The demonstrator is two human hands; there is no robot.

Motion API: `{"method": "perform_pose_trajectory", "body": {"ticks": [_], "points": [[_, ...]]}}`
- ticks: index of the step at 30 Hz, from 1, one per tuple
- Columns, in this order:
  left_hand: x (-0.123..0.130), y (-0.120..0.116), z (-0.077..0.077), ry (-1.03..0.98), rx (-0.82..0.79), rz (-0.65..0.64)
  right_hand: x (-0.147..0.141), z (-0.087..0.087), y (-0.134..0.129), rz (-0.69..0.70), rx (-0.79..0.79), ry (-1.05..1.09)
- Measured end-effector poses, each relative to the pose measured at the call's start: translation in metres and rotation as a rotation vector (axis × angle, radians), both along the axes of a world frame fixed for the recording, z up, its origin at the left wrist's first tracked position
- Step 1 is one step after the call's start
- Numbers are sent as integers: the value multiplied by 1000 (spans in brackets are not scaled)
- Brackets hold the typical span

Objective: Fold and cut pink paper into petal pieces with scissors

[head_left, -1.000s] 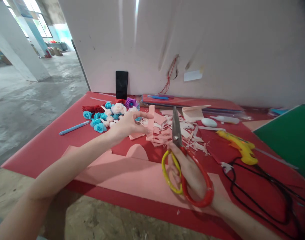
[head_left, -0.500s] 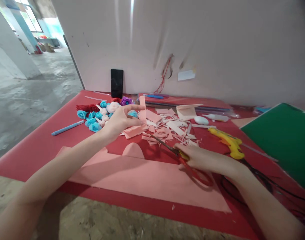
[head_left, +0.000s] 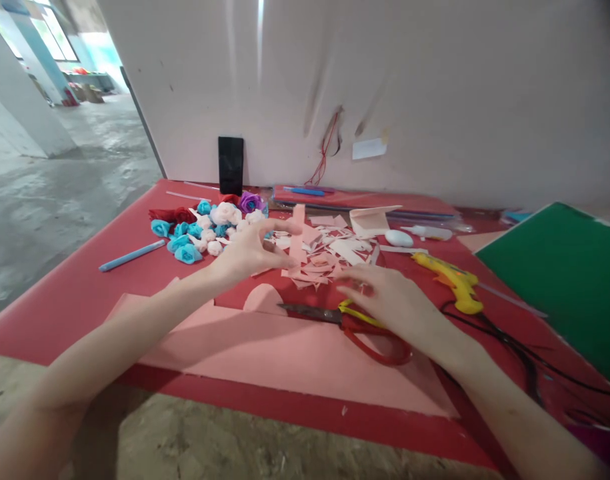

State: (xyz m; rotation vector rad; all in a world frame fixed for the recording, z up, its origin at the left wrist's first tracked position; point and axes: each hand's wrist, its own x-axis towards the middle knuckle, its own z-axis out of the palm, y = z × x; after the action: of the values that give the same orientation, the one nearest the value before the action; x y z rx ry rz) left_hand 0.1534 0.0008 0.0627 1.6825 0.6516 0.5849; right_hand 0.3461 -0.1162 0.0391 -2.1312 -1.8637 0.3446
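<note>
My left hand (head_left: 249, 250) pinches a pink paper strip (head_left: 298, 237) between thumb and fingers, holding it upright above the scraps. Just behind the scissors (head_left: 319, 312), my right hand (head_left: 397, 303) has its fingers apart and grips nothing. The scissors, with red and yellow handles, lie over a large pink paper sheet (head_left: 285, 357), blades pointing left; my right hand partly covers their yellow handle. A rounded pink paper piece (head_left: 262, 299) sits at the sheet's back edge. Pink and white paper scraps (head_left: 335, 253) are heaped between my hands.
Blue, white, red and purple paper flowers (head_left: 199, 230) lie left, near a blue pen (head_left: 132, 256). A phone (head_left: 231, 165) leans on the back panel. Right are a yellow glue gun (head_left: 452, 280) with its cable, a white bottle (head_left: 427, 232) and a green board (head_left: 559, 280).
My right hand has let go of the scissors, which now lie flat on the pink sheet. My left hand has shifted slightly right with the paper strip.
</note>
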Motion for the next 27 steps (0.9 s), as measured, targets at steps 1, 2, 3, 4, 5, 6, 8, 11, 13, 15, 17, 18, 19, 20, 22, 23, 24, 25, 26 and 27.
{"method": "perform_pose_trajectory", "body": {"ticks": [1,2,3,4,5,6,8,11,13,15,17,18,19,20,22,23,24,25,26,27], "points": [[1,-3,-2,4,9,-52,-5,4,1,-13,57,49],[2,-5,-4,3,20,-103,-9,8,2,-23,119,126],[4,-9,-5,-5,34,-147,-13,11,2,-32,184,225],[5,-12,-7,-11,49,-184,-16,14,2,-45,243,334],[6,-15,-8,-10,63,-218,-19,16,1,-60,290,443],[6,-18,-8,-3,75,-247,-20,17,0,-79,322,543],[7,-23,-9,15,90,-303,-23,19,-3,-109,315,668],[6,-27,-9,4,130,-362,-25,21,-6,-127,270,763],[5,-27,-8,-3,165,-390,-24,21,-7,-135,266,784],[5,-27,-8,20,179,-402,-22,21,-6,-138,281,769],[5,-27,-7,37,170,-407,-19,21,-5,-133,294,726],[5,-26,-6,41,157,-408,-17,21,-4,-131,297,702],[5,-25,-6,46,138,-406,-16,22,-4,-131,301,681],[5,-24,-6,58,116,-402,-14,22,-3,-131,301,665],[5,-20,-8,102,71,-381,-12,24,-2,-124,283,640],[5,-18,-9,129,60,-368,-11,26,-2,-122,273,620],[4,-15,-10,153,60,-357,-10,27,-2,-123,269,597],[4,-11,-11,177,66,-352,-10,28,-1,-125,273,576],[3,-8,-12,199,78,-354,-10,29,-1,-127,285,559],[2,-4,-12,215,86,-360,-10,29,-1,-131,312,544]]}}
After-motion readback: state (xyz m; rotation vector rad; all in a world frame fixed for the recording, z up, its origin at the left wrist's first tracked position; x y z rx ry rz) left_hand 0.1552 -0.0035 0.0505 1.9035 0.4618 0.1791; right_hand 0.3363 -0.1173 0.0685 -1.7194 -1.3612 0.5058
